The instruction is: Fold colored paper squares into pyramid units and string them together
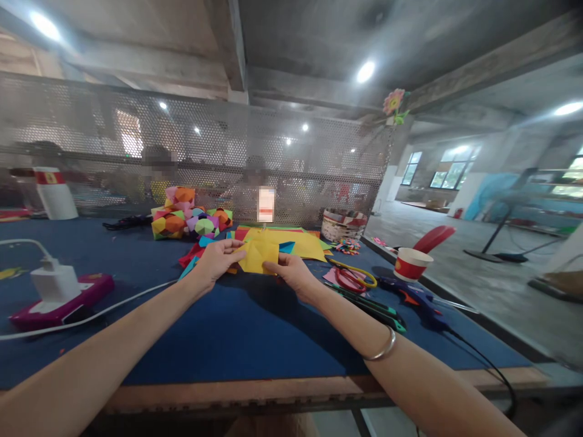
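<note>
Both hands' grip pinches yellow paper edges above blue table

The folded yellow paper looks thin, smooth and matt. The table top is dark blue cloth, soft and fuzzy, with a bare wood edge on the near side. The bracelet is shiny metal. Far right, the cup is glossy paper. Left, the white charger is smooth plastic.
</note>
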Tool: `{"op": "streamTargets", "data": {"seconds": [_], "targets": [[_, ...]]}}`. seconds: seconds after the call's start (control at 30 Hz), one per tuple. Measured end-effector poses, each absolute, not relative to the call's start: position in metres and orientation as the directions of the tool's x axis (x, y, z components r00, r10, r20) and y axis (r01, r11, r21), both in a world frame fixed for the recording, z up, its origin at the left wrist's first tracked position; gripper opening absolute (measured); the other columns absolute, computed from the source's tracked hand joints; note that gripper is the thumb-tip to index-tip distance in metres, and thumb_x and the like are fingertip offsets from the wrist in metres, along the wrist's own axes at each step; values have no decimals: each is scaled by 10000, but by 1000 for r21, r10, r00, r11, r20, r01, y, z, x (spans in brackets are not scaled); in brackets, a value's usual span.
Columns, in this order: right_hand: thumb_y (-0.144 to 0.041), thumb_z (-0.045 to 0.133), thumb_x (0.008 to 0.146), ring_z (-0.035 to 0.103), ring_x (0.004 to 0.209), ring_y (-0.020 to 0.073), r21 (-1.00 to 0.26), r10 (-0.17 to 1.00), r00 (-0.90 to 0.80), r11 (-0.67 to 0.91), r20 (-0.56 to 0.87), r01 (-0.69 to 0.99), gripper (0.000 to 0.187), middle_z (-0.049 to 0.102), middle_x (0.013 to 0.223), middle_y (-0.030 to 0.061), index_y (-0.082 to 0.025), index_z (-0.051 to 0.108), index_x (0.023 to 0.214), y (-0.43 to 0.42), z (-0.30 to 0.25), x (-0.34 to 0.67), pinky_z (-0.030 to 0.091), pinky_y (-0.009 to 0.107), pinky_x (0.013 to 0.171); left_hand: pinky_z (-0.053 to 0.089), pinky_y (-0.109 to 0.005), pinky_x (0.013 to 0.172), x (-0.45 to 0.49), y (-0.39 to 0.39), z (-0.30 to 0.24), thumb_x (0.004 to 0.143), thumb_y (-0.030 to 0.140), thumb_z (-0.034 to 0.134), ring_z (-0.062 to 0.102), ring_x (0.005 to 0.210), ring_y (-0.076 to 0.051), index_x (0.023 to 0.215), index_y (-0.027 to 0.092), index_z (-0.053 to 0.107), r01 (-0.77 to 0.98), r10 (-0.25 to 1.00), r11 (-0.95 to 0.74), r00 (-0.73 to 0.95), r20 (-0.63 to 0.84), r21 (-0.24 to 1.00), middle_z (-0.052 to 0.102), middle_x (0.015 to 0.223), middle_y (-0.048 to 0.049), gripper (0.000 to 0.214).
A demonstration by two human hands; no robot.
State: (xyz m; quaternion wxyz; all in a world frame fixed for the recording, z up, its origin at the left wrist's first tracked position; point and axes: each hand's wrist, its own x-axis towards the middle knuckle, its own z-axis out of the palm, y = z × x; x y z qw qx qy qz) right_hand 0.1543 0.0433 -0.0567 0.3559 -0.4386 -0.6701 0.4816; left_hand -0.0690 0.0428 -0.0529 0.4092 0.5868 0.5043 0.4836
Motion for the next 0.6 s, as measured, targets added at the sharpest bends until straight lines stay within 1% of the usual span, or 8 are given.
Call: {"op": "streamTargets", "data": {"seconds": [0.33, 0.6], "targets": [[-386, 719, 1069, 721, 1163, 268, -984, 943, -332, 31, -29, 175, 372, 694, 1378, 114, -180, 674, 1375, 39, -51, 152, 641, 484, 979, 662, -440, 893, -69, 40, -48, 1061, 379, 733, 745, 1051, -241, 1355, 179, 668, 187, 965, -255, -12, 262, 949, 720, 1294, -96, 362], [-388, 713, 1073, 720, 1163, 265, -989, 951, -300, -24, -67, 147, 363, 694, 1382, 114, -185, 678, 1371, 39, -49, 152, 640, 481, 981, 665, -400, 833, -67, 38, -46, 1068, 391, 724, 747, 976, -216, 1331, 174, 673, 231, 950, -308, 19, 312, 923, 731, 1231, -83, 345]]}}
